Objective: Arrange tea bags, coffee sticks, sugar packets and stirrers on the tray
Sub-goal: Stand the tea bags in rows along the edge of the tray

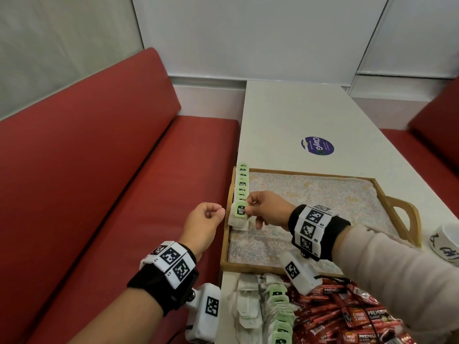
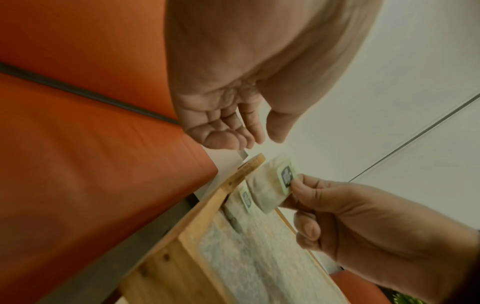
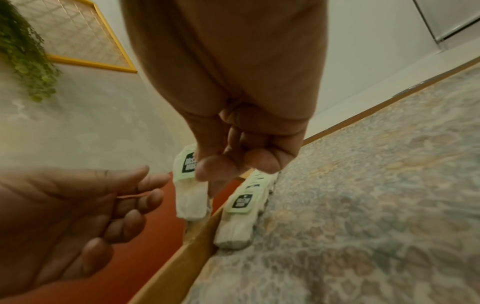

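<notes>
Loose tea bags (image 1: 260, 309) and red coffee sticks (image 1: 347, 316) lie heaped on the white table (image 1: 298, 115) at the near edge of the head view, just before the wooden tray (image 1: 224, 247). Over the tray's left rail the right hand (image 1: 265, 211) pinches a tea bag (image 1: 240, 214) by its green tag, at the near end of a row of tea bags (image 1: 242, 182) lined along that rail. Beside it, above the red bench (image 1: 99, 170), the left hand (image 1: 206, 223) hangs loosely curled, holding nothing. From the left wrist, its fingers (image 2: 221, 131) curl slackly above the tray corner. From the right wrist, thumb and forefinger grip the tag while the bag hangs over the rail.
</notes>
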